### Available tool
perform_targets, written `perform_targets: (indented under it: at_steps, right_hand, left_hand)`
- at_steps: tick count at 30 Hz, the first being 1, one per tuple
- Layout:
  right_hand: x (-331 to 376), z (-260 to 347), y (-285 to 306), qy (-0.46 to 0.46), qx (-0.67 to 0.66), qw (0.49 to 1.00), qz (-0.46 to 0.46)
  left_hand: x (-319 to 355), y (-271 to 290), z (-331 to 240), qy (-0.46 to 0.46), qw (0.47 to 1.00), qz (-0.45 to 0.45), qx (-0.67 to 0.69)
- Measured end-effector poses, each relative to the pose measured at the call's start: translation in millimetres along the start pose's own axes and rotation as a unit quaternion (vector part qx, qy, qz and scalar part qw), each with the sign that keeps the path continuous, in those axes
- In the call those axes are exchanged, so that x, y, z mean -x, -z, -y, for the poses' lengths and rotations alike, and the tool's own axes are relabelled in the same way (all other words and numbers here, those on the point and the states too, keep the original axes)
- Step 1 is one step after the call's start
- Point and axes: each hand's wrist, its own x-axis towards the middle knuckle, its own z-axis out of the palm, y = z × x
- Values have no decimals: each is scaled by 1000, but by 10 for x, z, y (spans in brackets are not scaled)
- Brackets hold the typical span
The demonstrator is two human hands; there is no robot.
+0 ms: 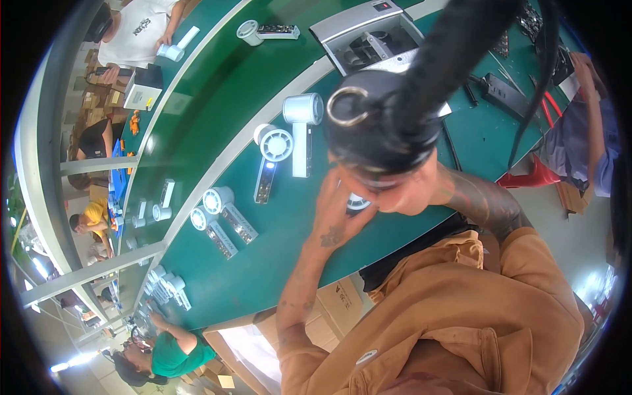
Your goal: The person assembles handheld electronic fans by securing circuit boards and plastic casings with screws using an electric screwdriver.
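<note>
My left hand (334,214) is closed around a small handheld fan, held low over the green bench. Only a bit of the fan's pale round head (357,202) shows between my fingers. My right hand (416,191) is wrapped round the lower end of a black electric screwdriver (382,125) with a metal hanging ring and a thick dark cord. The tool hides most of that hand and its tip. Just beyond my left hand are a light-blue fan standing by its white handle (301,148) and another fan (275,145) with its handle opened, showing a circuit board.
Two more opened fans (228,217) lie to the left, with several fans (168,286) grouped farther along. A grey metal machine (365,43) stands at the back. Red-handled pliers (550,108) lie on the right, near another person's arm (592,112). A green conveyor (217,72) runs behind.
</note>
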Motion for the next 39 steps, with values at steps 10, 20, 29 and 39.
perform_targets:
  at_steps: [10, 20, 29, 39]
  right_hand:
    - [6, -126, -43, 14, -54, 998, -26]
    - [-74, 126, 152, -44, -21, 987, -152]
    - [-68, -1, 180, 92, 25, 983, -156]
    - [-45, -64, 130, 5, 82, 996, -23]
  left_hand:
    - [-117, 8, -142, -54, 997, -46, -16]
    - [-131, -2, -85, -95, 991, -67, -69]
    - [-82, 4, -130, -189, 977, -30, -97]
    - [-110, 71, -197, -236, 949, -57, -199]
